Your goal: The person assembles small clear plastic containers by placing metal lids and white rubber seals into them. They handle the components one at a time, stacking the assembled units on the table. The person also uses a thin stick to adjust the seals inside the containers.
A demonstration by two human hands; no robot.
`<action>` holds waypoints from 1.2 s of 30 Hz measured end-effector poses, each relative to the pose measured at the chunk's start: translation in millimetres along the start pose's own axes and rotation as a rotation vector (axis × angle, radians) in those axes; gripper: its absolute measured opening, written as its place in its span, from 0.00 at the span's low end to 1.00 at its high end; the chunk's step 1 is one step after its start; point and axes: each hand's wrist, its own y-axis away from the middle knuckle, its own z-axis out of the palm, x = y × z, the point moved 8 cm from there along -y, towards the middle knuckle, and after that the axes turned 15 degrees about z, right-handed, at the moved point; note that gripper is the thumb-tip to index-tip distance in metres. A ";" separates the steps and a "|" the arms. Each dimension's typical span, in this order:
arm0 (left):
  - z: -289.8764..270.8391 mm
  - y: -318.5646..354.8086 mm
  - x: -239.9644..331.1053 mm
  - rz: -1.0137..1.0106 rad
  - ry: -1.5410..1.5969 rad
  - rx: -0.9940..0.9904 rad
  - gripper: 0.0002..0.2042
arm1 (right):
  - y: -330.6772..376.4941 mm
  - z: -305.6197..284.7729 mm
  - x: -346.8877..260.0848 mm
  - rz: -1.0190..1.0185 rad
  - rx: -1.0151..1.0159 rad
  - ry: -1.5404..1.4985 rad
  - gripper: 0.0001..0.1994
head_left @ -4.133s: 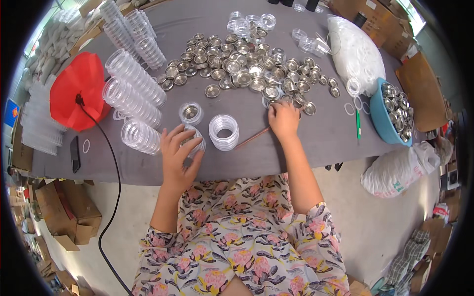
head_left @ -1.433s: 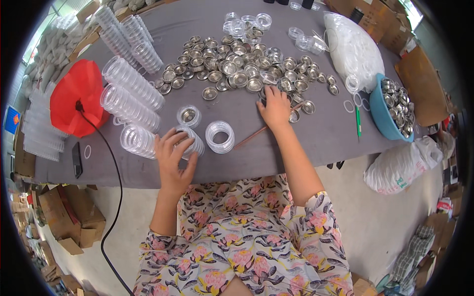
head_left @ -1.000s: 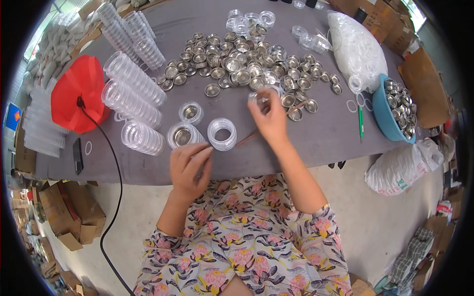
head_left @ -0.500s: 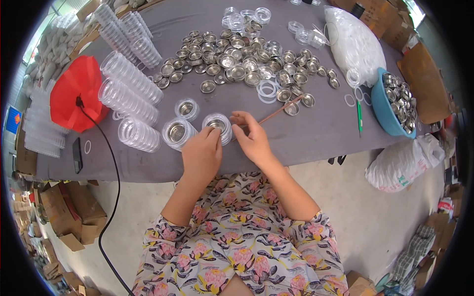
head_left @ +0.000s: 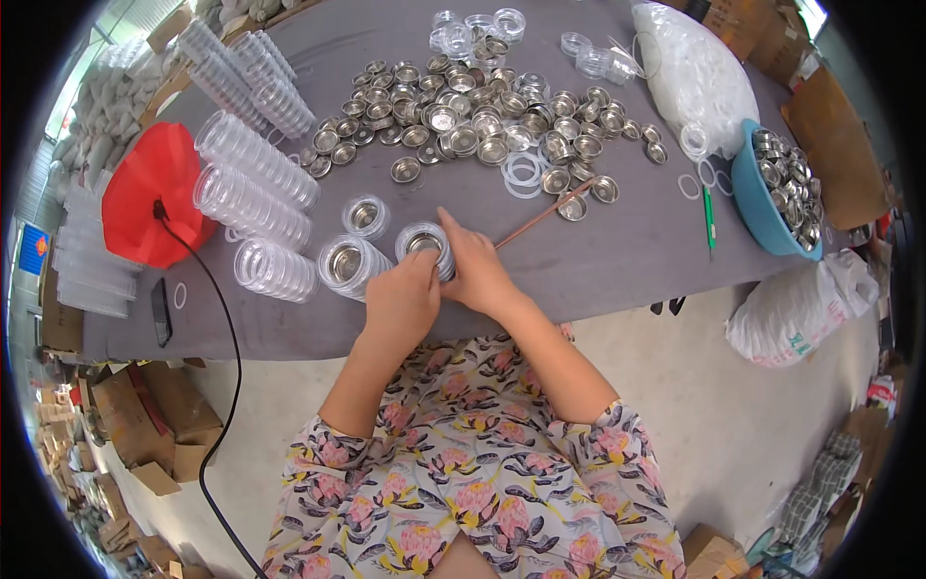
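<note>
A short stack of round clear plastic cases (head_left: 414, 232) stands before me, with a shallow silver metal cup set in its top. My left hand (head_left: 401, 297) has its fingers bunched together and pointing down into that top cup; whatever they pinch is hidden. Against the right side of the same stack lies my right hand (head_left: 476, 272), thumb at the near side and fingers cupped along it. Just left stands a second stack of cases (head_left: 349, 262), also topped by a metal cup. Behind it sits a smaller cased cup (head_left: 366, 216).
Loose metal cups (head_left: 443, 118) lie heaped beyond my hands. Long rows of clear cases (head_left: 253, 207) and a red container (head_left: 145, 198) with a black cable (head_left: 221, 302) stand left. A thin brown stick (head_left: 540, 216), white rings (head_left: 522, 172), a green pen (head_left: 709, 220) and a blue basin (head_left: 749, 198) are right.
My right hand has moved left and closed in against the stack's side. My left hand stays with its fingertips at the top cup. The view has shifted slightly.
</note>
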 end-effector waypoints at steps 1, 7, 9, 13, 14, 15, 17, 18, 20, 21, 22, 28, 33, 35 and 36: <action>-1.7 2.3 -1.1 -0.002 0.012 0.059 0.10 | -1.9 1.4 0.8 0.010 0.001 -0.012 0.49; -34.3 3.0 -2.5 -0.118 0.150 0.300 0.10 | -1.6 0.3 6.2 0.016 0.026 -0.017 0.46; -52.6 9.8 -4.0 -0.114 0.269 0.456 0.10 | -3.0 0.7 4.1 0.028 -0.007 0.029 0.44; -96.9 18.9 -0.4 -0.062 0.208 0.523 0.10 | 2.0 -3.7 1.0 -0.020 0.087 0.020 0.40; -106.8 22.4 0.1 -0.010 0.128 0.527 0.10 | 5.4 -8.4 -5.3 -0.049 0.114 -0.006 0.38; -113.5 25.9 0.2 0.046 0.049 0.527 0.09 | 7.0 -13.5 -9.6 -0.075 0.145 -0.035 0.36; -108.5 39.6 -15.1 0.023 -0.011 0.445 0.09 | 7.1 -32.8 -9.2 -0.112 0.258 -0.098 0.31; -103.9 44.1 -20.5 0.008 -0.041 0.404 0.09 | 7.0 -42.8 -6.4 -0.131 0.311 -0.130 0.29; -95.4 46.3 -25.4 0.003 -0.027 0.350 0.09 | -7.2 -58.2 18.5 -0.044 0.369 -0.085 0.22; -92.1 46.8 -27.0 0.000 -0.019 0.325 0.09 | -14.6 -65.6 31.9 0.000 0.398 -0.061 0.19; -92.1 45.8 -25.6 0.012 -0.026 0.321 0.09 | -19.1 -71.5 40.1 0.012 0.446 0.010 0.17; -88.7 42.1 -27.4 0.030 0.010 0.275 0.12 | -36.5 -104.1 56.7 0.104 0.657 0.526 0.13; -93.2 53.9 -33.8 -0.114 0.134 0.451 0.18 | -45.6 -119.2 79.5 0.314 0.620 0.863 0.09; -99.5 57.7 -24.9 -0.030 0.093 0.558 0.19 | -46.6 -126.8 77.6 0.299 0.621 0.867 0.07; -102.9 60.7 -21.0 0.012 0.070 0.613 0.19 | -43.5 -129.2 66.9 0.213 0.649 0.741 0.07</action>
